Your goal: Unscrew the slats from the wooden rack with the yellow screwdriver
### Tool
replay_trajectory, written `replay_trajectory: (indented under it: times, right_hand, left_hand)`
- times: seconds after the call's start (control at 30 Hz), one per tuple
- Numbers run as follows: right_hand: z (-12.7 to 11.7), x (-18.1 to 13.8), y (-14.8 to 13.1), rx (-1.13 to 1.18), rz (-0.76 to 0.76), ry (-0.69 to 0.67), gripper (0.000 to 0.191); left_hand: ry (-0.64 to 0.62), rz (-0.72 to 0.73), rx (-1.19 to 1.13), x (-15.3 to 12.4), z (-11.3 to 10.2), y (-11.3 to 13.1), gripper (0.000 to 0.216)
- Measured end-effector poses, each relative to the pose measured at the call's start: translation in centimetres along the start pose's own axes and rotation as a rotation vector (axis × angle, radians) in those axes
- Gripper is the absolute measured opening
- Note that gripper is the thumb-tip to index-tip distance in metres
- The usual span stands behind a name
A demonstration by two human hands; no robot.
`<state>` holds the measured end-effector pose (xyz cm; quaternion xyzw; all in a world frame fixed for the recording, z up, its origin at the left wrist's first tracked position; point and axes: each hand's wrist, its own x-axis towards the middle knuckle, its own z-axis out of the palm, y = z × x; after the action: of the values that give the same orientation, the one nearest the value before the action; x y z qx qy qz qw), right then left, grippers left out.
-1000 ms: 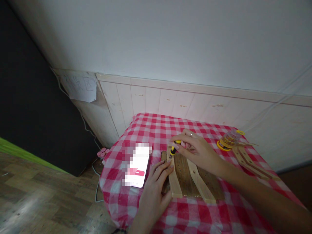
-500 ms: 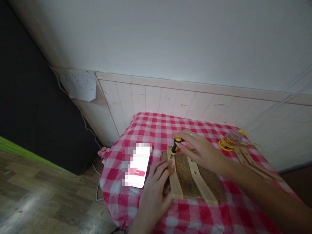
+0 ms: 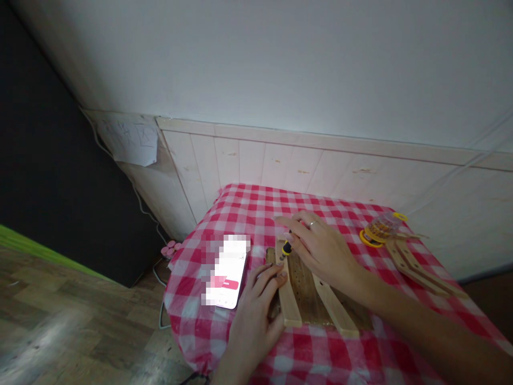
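My right hand [image 3: 315, 238] is closed around a small black-and-yellow screwdriver [image 3: 287, 248], its fingers covering most of the handle. The tool leans slightly, tip down at the upper part of a pale wooden slat [image 3: 289, 305]. My left hand [image 3: 262, 291] grips this slat from the left, fingertips on it just below the screwdriver's tip. Under the slat lies a darker brown wooden board [image 3: 308, 299] dotted with small holes. A second pale slat [image 3: 336, 310] crosses the board on the right, its upper end hidden behind my right hand. Whether a screw sits under the tip is too small to tell.
A phone [image 3: 230, 272] with a lit screen lies left of my left hand. At the back right, a clear yellow-lidded bit case [image 3: 379, 230] lies near more wooden slats [image 3: 417, 270]. The red-and-white checked tablecloth [image 3: 256, 206] reaches a white panelled wall [image 3: 252, 163].
My right hand has turned and shifted slightly left over the screwdriver, now hiding more of its handle. My left hand, the slats and the board stay where they were.
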<state>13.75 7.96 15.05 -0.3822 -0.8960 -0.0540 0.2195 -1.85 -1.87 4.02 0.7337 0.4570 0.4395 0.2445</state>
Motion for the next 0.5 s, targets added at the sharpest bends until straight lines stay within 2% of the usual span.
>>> replay_trajectory:
  times: [0.07, 0.2, 0.5]
  right_hand:
    - [-0.4, 0.3, 0.2, -0.021, -0.033, -0.008, 0.042]
    - [-0.8, 0.5, 0.7, 0.116, -0.108, -0.023, 0.044]
    - [-1.7, -0.3, 0.4, 0.516, -0.001, -0.046, 0.022]
  left_hand:
    - [0.005, 0.001, 0.002, 0.0, 0.0, 0.0, 0.06]
    - [0.005, 0.015, 0.005, -0.1, 0.1, -0.1, 0.061]
    - [0.004, 0.0, -0.009, 0.0, 0.1, -0.1, 0.055]
